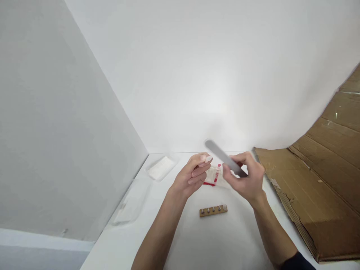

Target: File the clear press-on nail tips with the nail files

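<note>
My left hand (197, 173) is closed in a pinch, with a small pale oval piece that looks like a false nail (208, 159) at its fingertips. A long grey nail file (222, 153) with a rounded end is gripped between the thumb and fingers of my right hand (247, 174). It slants up to the left, slightly blurred, its tip just above my left fingertips and apart from them. Below both hands lies a brown strip (213, 211) with several small metal posts; a clear or whitish oval piece sits at its right end.
Behind my hands lies a white packet with red print (215, 178). At the left are a clear bag with white contents (161, 168) and another clear plastic package (128, 208). Folded cardboard (317, 195) covers the right side; white and grey walls enclose the table (208, 243).
</note>
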`<control>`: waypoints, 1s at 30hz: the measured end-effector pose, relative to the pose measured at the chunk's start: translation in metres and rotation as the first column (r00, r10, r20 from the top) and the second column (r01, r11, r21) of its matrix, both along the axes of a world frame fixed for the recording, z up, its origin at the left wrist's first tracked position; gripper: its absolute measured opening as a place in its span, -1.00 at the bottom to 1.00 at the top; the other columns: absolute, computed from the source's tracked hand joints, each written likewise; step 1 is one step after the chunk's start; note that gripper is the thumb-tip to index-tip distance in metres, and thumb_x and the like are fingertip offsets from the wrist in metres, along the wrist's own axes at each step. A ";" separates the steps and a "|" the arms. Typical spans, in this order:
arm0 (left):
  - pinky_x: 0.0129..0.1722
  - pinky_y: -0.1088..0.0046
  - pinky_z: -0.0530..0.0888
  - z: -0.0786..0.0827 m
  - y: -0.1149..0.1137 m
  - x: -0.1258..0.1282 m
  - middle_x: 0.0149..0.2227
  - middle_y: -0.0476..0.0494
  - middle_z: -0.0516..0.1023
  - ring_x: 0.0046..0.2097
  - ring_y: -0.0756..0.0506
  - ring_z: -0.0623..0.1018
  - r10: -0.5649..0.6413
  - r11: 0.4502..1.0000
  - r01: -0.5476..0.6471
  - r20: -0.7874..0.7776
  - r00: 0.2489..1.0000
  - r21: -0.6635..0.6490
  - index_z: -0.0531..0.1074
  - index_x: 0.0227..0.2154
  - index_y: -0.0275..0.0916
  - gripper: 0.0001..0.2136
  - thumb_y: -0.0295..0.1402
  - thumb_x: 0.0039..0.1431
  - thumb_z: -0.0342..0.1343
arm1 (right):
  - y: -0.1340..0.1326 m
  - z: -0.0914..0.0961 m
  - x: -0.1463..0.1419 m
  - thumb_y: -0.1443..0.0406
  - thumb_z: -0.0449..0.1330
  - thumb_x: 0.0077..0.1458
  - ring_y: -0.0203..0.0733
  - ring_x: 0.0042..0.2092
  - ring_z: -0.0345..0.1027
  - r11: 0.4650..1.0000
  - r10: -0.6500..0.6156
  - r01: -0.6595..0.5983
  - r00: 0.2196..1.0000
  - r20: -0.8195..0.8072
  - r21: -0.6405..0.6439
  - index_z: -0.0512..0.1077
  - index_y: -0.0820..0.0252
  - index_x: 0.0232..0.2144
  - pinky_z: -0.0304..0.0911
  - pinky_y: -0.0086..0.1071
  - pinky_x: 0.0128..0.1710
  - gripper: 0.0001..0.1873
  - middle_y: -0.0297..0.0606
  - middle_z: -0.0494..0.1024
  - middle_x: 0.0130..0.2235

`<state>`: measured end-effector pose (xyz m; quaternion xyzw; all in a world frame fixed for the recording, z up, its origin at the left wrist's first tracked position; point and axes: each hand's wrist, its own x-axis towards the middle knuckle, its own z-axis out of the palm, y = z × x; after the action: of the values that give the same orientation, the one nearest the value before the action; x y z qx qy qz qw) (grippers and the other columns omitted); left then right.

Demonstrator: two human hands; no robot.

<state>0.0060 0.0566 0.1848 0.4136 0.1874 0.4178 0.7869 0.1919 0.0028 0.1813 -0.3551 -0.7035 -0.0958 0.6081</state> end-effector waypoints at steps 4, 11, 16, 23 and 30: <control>-0.81 0.84 0.07 -0.001 0.000 0.001 -0.61 0.22 0.01 -0.68 0.24 -0.13 -0.006 1.000 0.007 0.027 1.000 -0.008 0.25 -0.56 -0.24 -0.64 -0.32 0.14 0.35 | -0.002 0.001 -0.003 0.39 0.29 0.14 -0.38 -0.56 0.29 0.993 0.086 -0.084 0.996 0.017 -0.087 0.38 0.05 -0.29 0.23 -0.49 -0.58 -0.84 -0.51 0.47 -0.51; -0.81 0.88 0.08 0.007 -0.003 0.006 -0.52 0.18 0.15 -0.64 0.26 -0.08 0.097 0.992 -0.083 0.152 0.984 -0.099 0.22 -0.59 -0.26 -0.62 -0.44 -0.01 0.40 | 0.003 -0.003 -0.005 0.35 0.30 0.16 -0.37 -0.56 0.22 0.986 0.071 -0.082 0.994 -0.080 -0.143 0.40 0.06 -0.30 0.19 -0.46 -0.57 -0.86 -0.51 0.42 -0.51; -0.80 0.84 0.06 0.008 -0.007 0.012 -0.55 0.18 0.17 -0.65 0.25 -0.04 0.252 0.968 -0.252 0.041 0.967 -0.013 0.28 -0.57 -0.27 -0.63 -0.30 0.03 0.42 | 0.011 -0.009 -0.010 0.30 0.27 0.23 -0.38 -0.56 0.15 0.965 -0.042 -0.046 0.944 -0.326 -0.257 0.31 0.07 -0.33 0.14 -0.47 -0.55 -0.83 -0.57 0.29 -0.56; -0.77 0.64 0.14 -0.007 -0.015 0.021 -0.70 0.19 0.19 -0.73 0.15 0.15 0.793 0.543 -0.690 -0.020 0.609 0.479 0.49 -0.48 -0.23 -0.80 -0.28 0.21 0.29 | 0.013 -0.013 -0.024 0.24 0.24 0.30 -0.38 -0.56 0.13 0.896 0.046 -0.220 0.910 -0.413 -0.385 0.26 0.07 -0.34 0.06 -0.47 -0.56 -0.78 -0.54 0.33 -0.54; -0.67 0.60 0.23 -0.006 -0.019 0.022 -0.53 0.10 0.34 -0.60 0.13 0.31 0.916 0.095 -0.676 0.202 0.348 0.731 0.49 -0.48 -0.22 -0.84 -0.50 0.22 0.23 | 0.010 -0.016 -0.034 0.25 0.24 0.29 -0.39 -0.57 0.10 0.846 0.088 -0.302 0.891 -0.445 -0.439 0.23 0.06 -0.36 0.03 -0.47 -0.57 -0.76 -0.56 0.30 -0.55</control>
<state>0.0280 0.0375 0.1787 0.5658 0.3228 0.7436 0.1506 0.1580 0.0128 0.1651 -0.4364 -0.5945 0.2285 0.6355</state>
